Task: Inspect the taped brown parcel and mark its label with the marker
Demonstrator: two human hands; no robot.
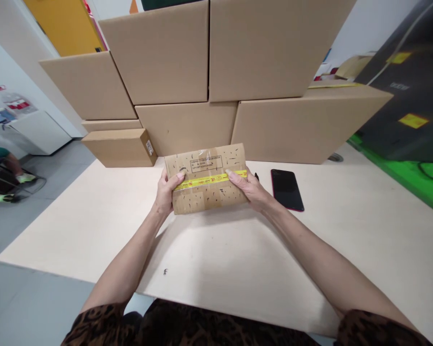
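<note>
A small brown cardboard package (209, 196) is held up over the pale table (216, 259), its face tilted toward me. Yellow tape with red print runs across its middle, and a printed box of text sits above the tape. Dark marks dot the cardboard. My left hand (168, 190) grips the left end, thumb on the front near the tape. At the right end my right hand (250, 187) is closed the same way, with its thumb pressed on the tape. The other fingers of both hands are mostly hidden behind the package.
Large cardboard boxes (159, 62) are stacked along the table's far side. A smaller carton (115, 149) stands at the far left. Right of my hand lies a dark phone (287, 189). A person's leg (14, 166) shows at the far left.
</note>
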